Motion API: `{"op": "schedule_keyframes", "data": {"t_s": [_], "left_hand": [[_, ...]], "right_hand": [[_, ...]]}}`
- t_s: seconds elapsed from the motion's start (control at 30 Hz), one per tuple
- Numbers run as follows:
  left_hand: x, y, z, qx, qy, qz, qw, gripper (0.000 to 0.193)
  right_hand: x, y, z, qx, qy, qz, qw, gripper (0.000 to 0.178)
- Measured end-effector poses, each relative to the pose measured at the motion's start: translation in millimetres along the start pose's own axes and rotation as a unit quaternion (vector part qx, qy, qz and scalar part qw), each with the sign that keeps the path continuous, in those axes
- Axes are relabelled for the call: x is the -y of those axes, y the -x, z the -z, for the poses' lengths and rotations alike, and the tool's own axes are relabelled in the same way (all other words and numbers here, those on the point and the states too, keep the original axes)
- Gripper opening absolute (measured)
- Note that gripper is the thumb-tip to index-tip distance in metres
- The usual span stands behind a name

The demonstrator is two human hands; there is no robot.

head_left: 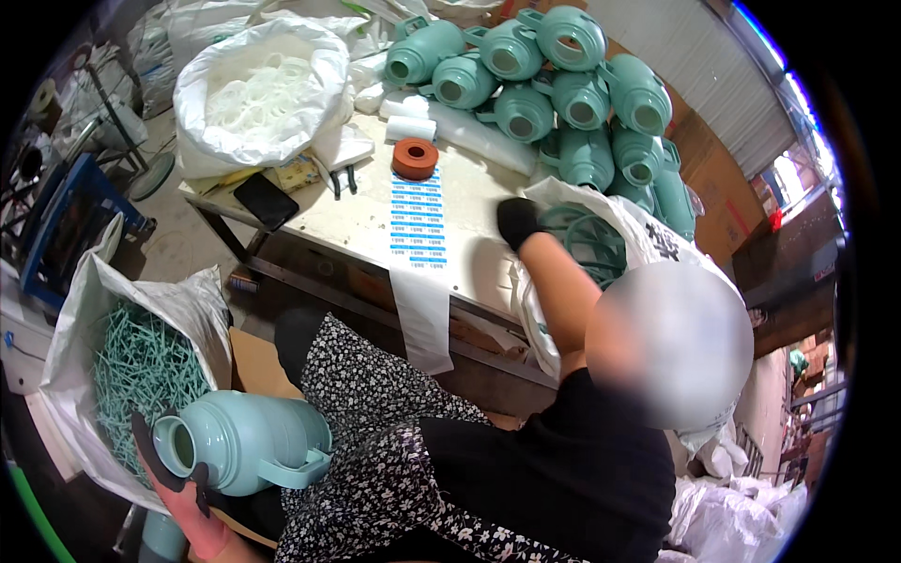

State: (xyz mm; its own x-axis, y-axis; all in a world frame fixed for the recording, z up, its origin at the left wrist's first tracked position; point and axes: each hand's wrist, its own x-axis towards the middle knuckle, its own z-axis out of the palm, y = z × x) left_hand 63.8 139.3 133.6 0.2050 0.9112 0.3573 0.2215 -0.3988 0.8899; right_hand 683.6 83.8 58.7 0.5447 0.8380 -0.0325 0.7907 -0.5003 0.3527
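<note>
On my lap a pale green flask body (267, 441) lies on its side, with its open mouth to the left and its handle toward me. My left hand (183, 507), in a pink glove with dark fingers, is closed round the flask's mouth end. My right hand (518, 225), in a black glove, is out over the table's near side; motion smears its fingers. Right beside it stands a white sack (638, 230) holding green ring-like parts (587, 239). A strip of blue and white labels (418, 225) lies left of that hand, its backing paper hanging over the table edge.
Several green flask bodies (587, 98) are stacked at the back right of the table (347, 225). An orange-brown roll (415, 158), a black phone (267, 203) and a sack of whitish rings (192, 117) are also there. A sack of green strips (150, 366) stands at my left.
</note>
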Motion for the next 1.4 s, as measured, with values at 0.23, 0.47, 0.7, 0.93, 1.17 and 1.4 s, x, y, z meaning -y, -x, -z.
{"op": "schedule_keyframes", "data": {"t_s": [0.23,0.47,0.7,0.93,1.17,1.4], "left_hand": [[2.2,22.4,9.5,-0.080,0.069,0.063,0.992,0.085],[-32.7,30.2,1.5,0.025,0.074,-0.093,0.993,0.057],[-43.3,41.1,-6.2,0.027,-0.005,-0.237,0.971,0.071],[-47.3,51.6,-6.9,0.016,-0.036,-0.220,0.975,0.069],[-50.8,43.1,-11.6,0.058,-0.003,-0.239,0.969,0.065],[-59.9,36.0,-13.1,0.080,0.015,-0.221,0.972,0.061]], "right_hand": [[-78.5,36.3,-18.9,0.013,0.017,-0.093,0.995,0.022],[138.3,68.6,146.2,-0.116,-0.767,0.170,0.608,0.028],[289.2,120.3,230.3,0.181,-0.908,0.255,0.278,0.032],[314.2,137.7,230.0,0.225,-0.875,0.255,0.344,0.029],[310.6,157.0,209.7,0.437,-0.841,0.149,0.281,0.025],[305.7,158.8,194.4,0.406,-0.858,0.172,0.263,0.026]]}}
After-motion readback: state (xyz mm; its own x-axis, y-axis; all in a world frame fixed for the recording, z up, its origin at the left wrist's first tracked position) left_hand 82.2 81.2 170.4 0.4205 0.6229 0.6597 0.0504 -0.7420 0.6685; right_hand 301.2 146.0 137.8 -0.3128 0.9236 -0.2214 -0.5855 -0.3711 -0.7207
